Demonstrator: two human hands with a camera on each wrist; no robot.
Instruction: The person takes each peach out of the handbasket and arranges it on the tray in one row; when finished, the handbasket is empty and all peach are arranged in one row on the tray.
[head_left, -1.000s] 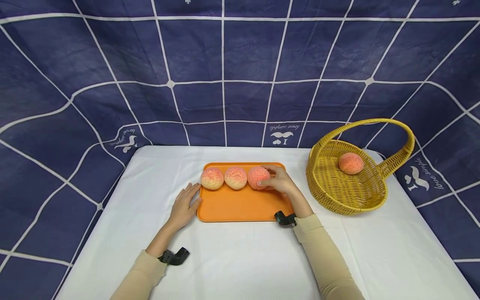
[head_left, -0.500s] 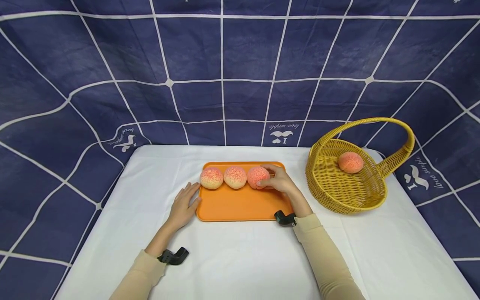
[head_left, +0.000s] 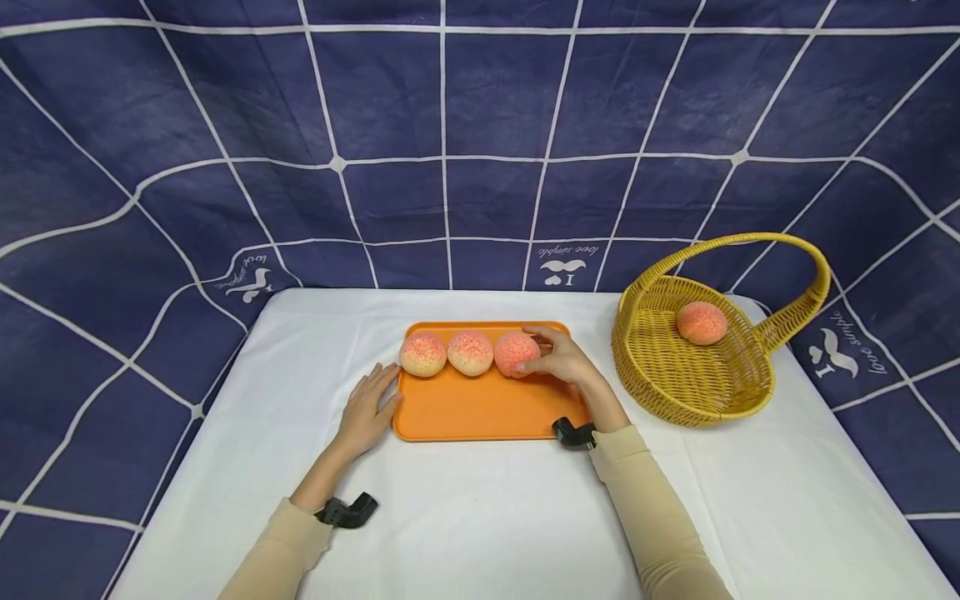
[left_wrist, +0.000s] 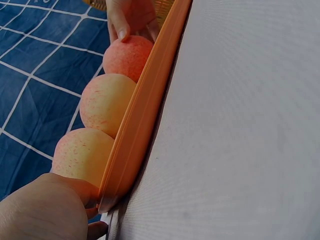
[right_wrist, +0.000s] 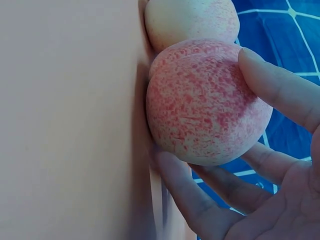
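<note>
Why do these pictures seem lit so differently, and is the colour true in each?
Head view: bright, even light, with the tray vivid orange and the tablecloth white; left wrist view: dimmer, the cloth looks grey; right wrist view: the tray looks pale and washed out, a soft shadow beside the nearest peach, its speckles clear. Camera settings or angle may explain it.

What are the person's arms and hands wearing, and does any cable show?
The left sleeve and right sleeve are plain beige, ending near the wrists. The left hand and right hand are ungloved. The left camera and right camera, worn at the wrists, are small, black and bent in shape. No cable shows.
</note>
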